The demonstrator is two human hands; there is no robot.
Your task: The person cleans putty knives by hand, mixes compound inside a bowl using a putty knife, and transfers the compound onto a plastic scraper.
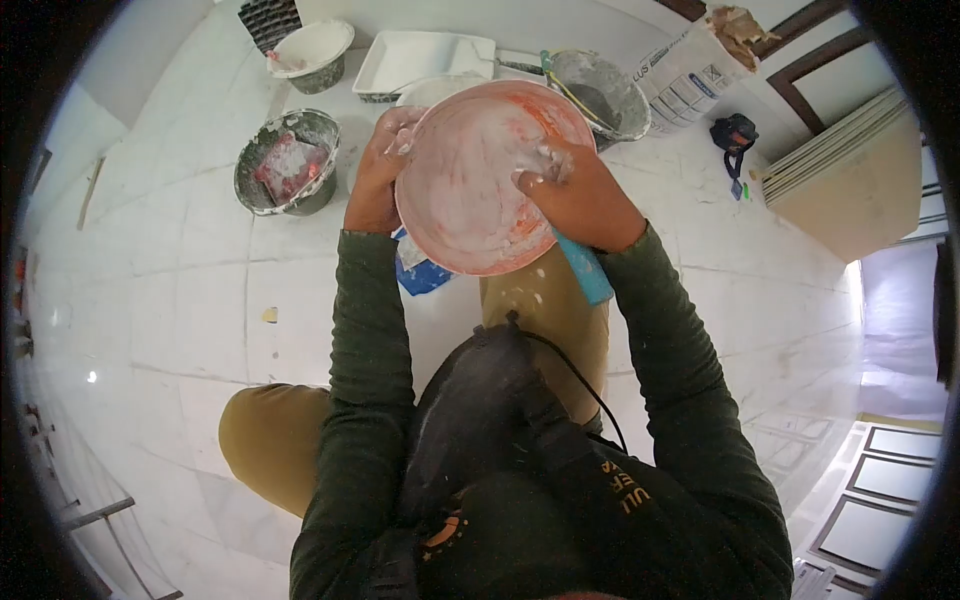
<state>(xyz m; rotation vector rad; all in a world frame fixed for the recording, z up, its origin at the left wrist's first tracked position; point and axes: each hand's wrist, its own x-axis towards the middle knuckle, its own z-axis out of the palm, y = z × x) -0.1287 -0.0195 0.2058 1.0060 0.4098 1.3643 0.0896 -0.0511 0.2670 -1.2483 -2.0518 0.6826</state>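
A round pink bowl (465, 180), smeared inside with white paste, is held up above my knee. My left hand (385, 165) grips its left rim, with the fingers partly behind it. At the bowl's right side, my right hand (585, 195) is closed, its fingers curled over the inside and dusted with white. A turquoise handle (584, 268) sticks out below my right hand, against the palm side; the tool's other end is hidden. Beneath the bowl lies a blue item (424, 277) with white smears, partly covered.
A dark bucket (243, 180) holding a red, white-smeared thing stands left. Behind are a white bucket (345, 38), a white tray (375, 72), another dark bucket (640, 108) and a paper sack (690, 85). Stacked boards (850, 185) and a small dark bag (735, 132) are right.
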